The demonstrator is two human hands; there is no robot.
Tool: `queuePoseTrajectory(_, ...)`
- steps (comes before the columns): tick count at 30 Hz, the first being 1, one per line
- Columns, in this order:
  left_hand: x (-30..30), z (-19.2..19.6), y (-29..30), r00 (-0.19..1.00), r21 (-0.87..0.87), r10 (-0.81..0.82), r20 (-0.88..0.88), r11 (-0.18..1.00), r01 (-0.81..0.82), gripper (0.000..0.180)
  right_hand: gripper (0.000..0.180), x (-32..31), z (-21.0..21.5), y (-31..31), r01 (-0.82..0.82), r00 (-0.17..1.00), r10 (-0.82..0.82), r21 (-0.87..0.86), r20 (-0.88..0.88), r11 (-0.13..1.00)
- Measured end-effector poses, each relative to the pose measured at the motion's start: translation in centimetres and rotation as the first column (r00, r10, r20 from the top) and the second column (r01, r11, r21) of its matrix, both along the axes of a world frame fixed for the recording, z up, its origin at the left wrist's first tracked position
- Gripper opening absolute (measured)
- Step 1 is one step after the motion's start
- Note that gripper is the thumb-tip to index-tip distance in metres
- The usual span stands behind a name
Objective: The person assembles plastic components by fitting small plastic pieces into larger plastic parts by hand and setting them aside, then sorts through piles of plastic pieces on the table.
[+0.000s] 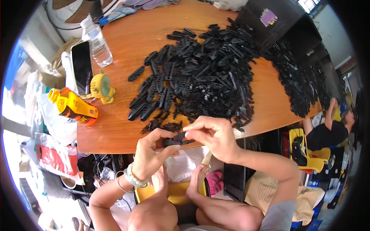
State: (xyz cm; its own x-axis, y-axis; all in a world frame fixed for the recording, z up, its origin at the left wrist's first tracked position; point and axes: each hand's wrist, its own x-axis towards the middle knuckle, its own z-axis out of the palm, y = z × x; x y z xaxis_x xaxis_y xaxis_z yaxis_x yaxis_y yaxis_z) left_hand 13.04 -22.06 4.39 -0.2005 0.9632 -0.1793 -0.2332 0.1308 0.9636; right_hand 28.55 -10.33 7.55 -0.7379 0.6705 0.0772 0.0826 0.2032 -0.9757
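Observation:
Just over the table's near edge, my left hand point(155, 151) grips a small black plastic part point(173, 140) between thumb and fingers. My right hand point(216, 138) pinches the other end of that part, its thumb and forefinger pressed together; whether a second, smaller piece sits in them is hidden. Beyond my hands lies a large heap of long black plastic pieces point(162, 73), slotted and boat-shaped. Closer in, a pile of smaller black pieces point(216, 100) spreads over the wooden table point(127, 30). A few tiny black bits point(156, 121) lie right by my left hand.
On the left stand a yellow-orange bottle point(75, 106), a small yellow fan point(101, 87), a phone point(82, 65) and a clear water bottle point(96, 42). A black cabinet point(269, 23) stands at the back right, another black heap point(300, 81) beside it. Another person point(329, 133) sits at far right.

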Motion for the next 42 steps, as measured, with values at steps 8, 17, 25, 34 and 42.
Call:
queuePoseTrajectory(8, -1.0, 1.1, -2.9, 0.994, -0.040, 0.047, 0.098, 0.998, -0.043, 0.025, 0.006, -1.0, -1.0, -2.7, 0.001, 0.998, 0.003, 0.080, -0.055, 0.997)
queuePoseTrajectory(17, 0.7, 2.0, -4.0, 0.989, 0.010, -0.008, 0.150, 1.000, 0.007, 0.026, 0.006, 0.4, 0.2, -5.6, 0.112, 0.979, -0.122, -0.071, -0.160, 0.991)
queuePoseTrajectory(25, 1.1, 1.9, -4.0, 0.956, 0.037, -0.009, 0.294, 0.999, -0.002, 0.024, 0.008, 1.2, -0.8, -5.6, 0.127, 0.992, -0.106, 0.453, -0.071, 0.883)
queuePoseTrajectory(34, 1.2, -2.7, -4.4, 0.984, 0.027, -0.007, 0.179, 1.000, 0.003, 0.019, 0.030, 2.1, -5.3, -7.9, 0.102, 0.993, -0.081, -0.304, 0.081, 0.947)
queuePoseTrajectory(42, -5.5, -4.8, -7.5, 0.394, 0.273, 0.322, -0.861, 0.946, -0.177, 0.044, 0.026, 2.7, -10.4, -8.6, 0.040, 0.918, 0.031, -0.170, 0.395, 0.985)
